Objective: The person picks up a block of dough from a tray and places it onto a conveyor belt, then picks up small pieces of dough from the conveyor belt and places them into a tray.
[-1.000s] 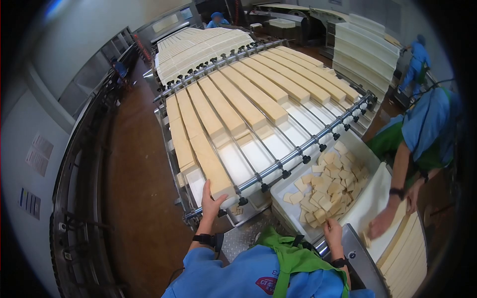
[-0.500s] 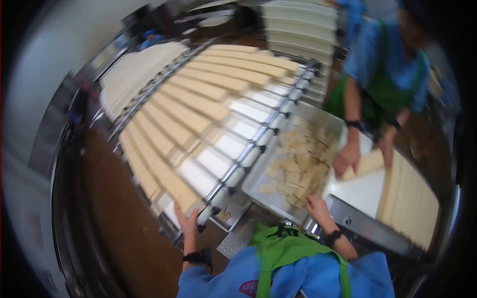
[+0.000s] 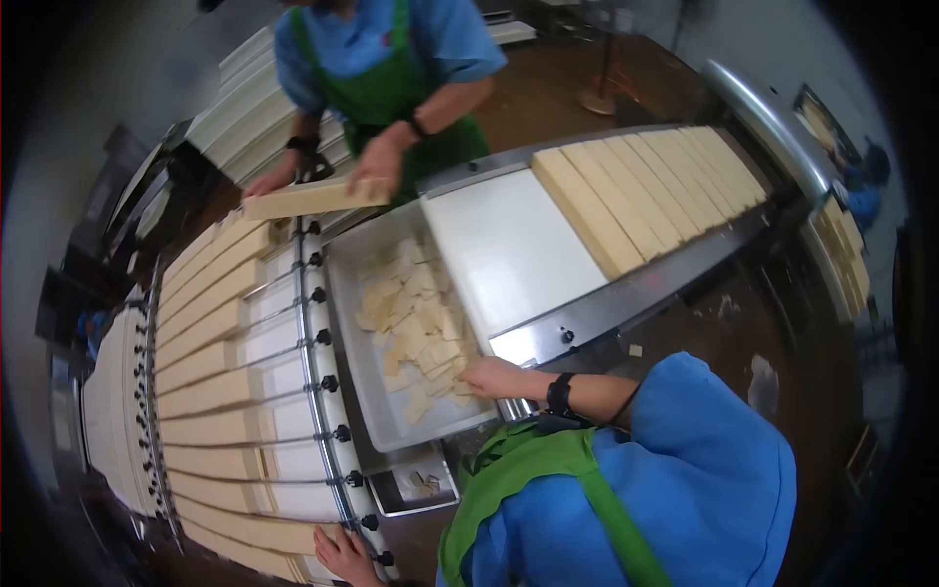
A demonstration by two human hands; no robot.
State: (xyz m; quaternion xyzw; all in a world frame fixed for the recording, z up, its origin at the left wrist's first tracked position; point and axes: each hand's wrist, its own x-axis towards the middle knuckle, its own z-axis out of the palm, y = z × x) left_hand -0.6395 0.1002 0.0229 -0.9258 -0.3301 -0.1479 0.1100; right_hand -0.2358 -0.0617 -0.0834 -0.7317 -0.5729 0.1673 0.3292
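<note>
My left hand (image 3: 342,554), fingers apart, lies against the near end of a long pale yellow slab (image 3: 279,533). This slab is one of several side by side on a rack (image 3: 311,362) with metal rods and black knobs. My right hand (image 3: 492,377) is at the near right rim of a white bin (image 3: 364,386), its fingers drawn together and bent down. Whether a scrap is between them I cannot make out. Thin pale yellow pieces (image 3: 416,313) lie loose in the bin, close to those fingers.
Across the bin, a co-worker's hands (image 3: 377,166) hold another pale slab (image 3: 313,200). Several slabs (image 3: 646,191) stand in a row on a conveyor (image 3: 514,245) at the right. A small metal tray (image 3: 416,484) with scraps sits below the bin. White stacked trays (image 3: 240,112) stand behind.
My view has swung right, bringing more of the conveyor into sight. The co-worker has lifted a slab from the conveyor over to the rack. My hands keep roughly their places at rack and bin.
</note>
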